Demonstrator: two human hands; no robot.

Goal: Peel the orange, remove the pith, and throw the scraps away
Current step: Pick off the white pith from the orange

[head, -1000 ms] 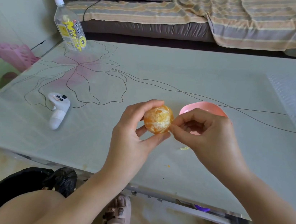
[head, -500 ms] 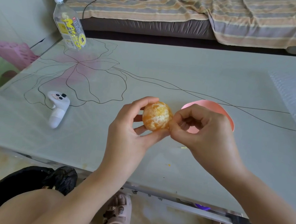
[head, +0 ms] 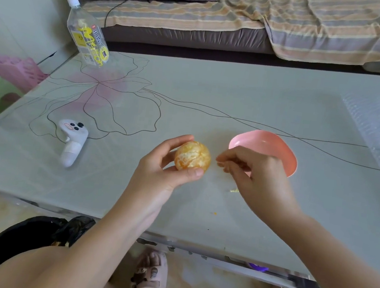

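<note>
Seated at a low glass table (head: 250, 96), sandalled feet (head: 149, 281) beneath it and a black bin bag (head: 27, 233) beside the knee, a person works on a peeled orange (head: 192, 156) held above the tabletop. The left hand (head: 158, 176) cradles the fruit, with the thumb under its near side and the forefinger curled over the top. The right hand (head: 262, 177), just beside the fruit but clear of it, has its fingers curled and its thumb and forefinger pinched on what looks like a wisp of pith (head: 219, 164), which is too fine to make out for certain.

With its rind off, the orange is likely light, soft and a little slick, and its thin membranes would tear or leak under a hard squeeze. A loose cupping grip across the widest part looks safest, with pith lifted by the fingertips at a frayed edge. White patches show on the side facing the camera. The far side and the underside are hidden by the fruit and the palm.

A yellowish scrap (head: 233, 190) and an orange speck (head: 215, 213) lie on the glass. Behind the right hand stands a pink bowl (head: 278, 143), its near edge covered by the knuckles and nothing visible in the part that shows. Farther off are a white handheld controller (head: 72, 139), a clear bottle with a yellow label (head: 87, 33) and a sofa under a striped blanket (head: 321, 21).
</note>
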